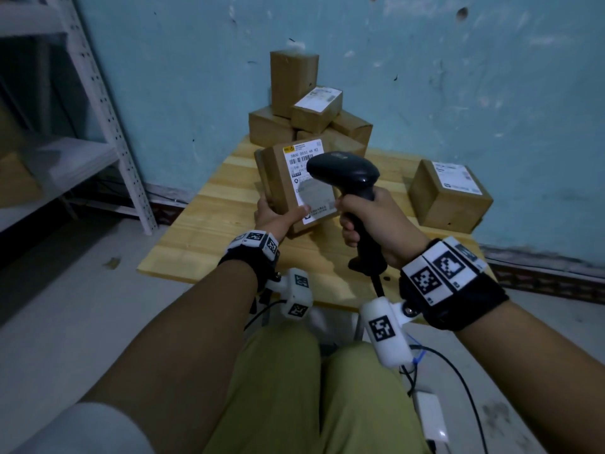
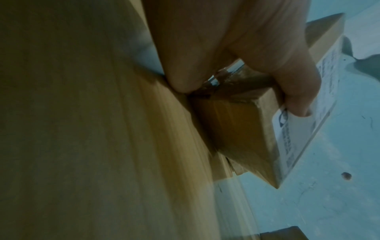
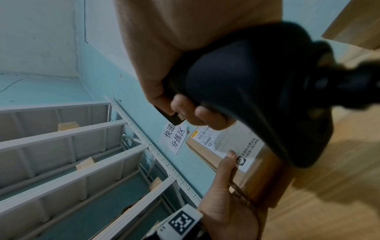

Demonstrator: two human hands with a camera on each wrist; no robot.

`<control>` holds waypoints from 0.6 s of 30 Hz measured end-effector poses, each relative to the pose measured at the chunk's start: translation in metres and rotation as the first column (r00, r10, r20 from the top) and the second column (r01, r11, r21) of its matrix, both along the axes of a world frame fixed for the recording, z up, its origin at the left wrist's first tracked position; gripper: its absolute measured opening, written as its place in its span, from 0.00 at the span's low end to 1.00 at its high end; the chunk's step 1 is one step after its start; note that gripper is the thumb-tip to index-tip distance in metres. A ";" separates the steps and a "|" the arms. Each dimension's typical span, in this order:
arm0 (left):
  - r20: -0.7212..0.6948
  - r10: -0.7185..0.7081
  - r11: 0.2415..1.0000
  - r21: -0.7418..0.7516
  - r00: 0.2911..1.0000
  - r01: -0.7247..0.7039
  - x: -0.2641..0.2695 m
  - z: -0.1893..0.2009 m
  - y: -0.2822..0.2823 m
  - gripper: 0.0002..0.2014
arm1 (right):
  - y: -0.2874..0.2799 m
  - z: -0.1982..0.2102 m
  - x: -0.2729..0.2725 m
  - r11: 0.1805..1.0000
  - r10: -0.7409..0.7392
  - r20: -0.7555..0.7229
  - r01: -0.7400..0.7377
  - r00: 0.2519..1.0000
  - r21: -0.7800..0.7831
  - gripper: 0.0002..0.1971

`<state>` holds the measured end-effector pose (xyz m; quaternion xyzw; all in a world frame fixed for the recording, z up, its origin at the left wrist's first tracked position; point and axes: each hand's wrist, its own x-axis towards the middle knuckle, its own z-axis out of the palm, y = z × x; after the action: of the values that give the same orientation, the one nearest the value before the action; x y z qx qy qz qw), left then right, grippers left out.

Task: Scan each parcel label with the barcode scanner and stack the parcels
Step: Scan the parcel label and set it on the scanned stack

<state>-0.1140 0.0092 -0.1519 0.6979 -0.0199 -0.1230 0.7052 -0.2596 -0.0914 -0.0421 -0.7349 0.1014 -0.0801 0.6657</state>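
Observation:
My left hand [image 1: 278, 217] grips a brown cardboard parcel [image 1: 278, 172] tilted up on the wooden table [image 1: 203, 231], thumb pressed on its white label [image 1: 311, 165]. In the left wrist view the hand [image 2: 236, 53] wraps the parcel [image 2: 236, 126] at its lower corner. My right hand [image 1: 373, 224] grips the handle of a black barcode scanner [image 1: 347, 172], whose head hangs just in front of the label. The right wrist view shows the scanner [image 3: 257, 91] close over the label [image 3: 232, 146]. A pile of brown parcels [image 1: 304, 109] stands at the table's far edge against the wall.
One more labelled parcel [image 1: 448, 194] sits at the table's right side. A white metal shelf rack [image 1: 108, 119] with a few boxes stands to the left. The blue wall [image 1: 458, 77] is right behind the table. A cable [image 1: 458, 381] trails from the scanner past my knees.

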 end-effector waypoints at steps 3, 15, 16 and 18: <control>0.007 -0.007 1.000 0.003 1.000 0.007 -0.001 0.005 0.000 0.62 | 0.000 0.001 -0.001 1.000 -0.004 0.004 0.004 1.000 0.002 0.03; -0.117 -0.183 0.981 -0.080 0.976 0.175 -0.002 0.016 -0.012 0.56 | -0.038 -0.010 0.005 0.953 -0.293 -0.005 0.292 0.956 -0.082 0.06; -0.118 -0.204 0.976 -0.099 0.972 0.193 -0.001 0.015 -0.015 0.55 | -0.041 -0.010 0.004 0.949 -0.309 -0.011 0.307 0.951 -0.069 0.05; -0.150 -0.246 0.966 -0.121 0.957 0.230 -0.009 0.023 -0.019 0.50 | -0.045 -0.008 0.000 0.957 -0.292 -0.027 0.291 0.956 -0.013 0.01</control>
<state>-0.1232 -0.0103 -0.1287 0.6408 -0.0520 -0.2629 0.7194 -0.2600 -0.1365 -0.0506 -0.7160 0.2176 -0.1674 0.6418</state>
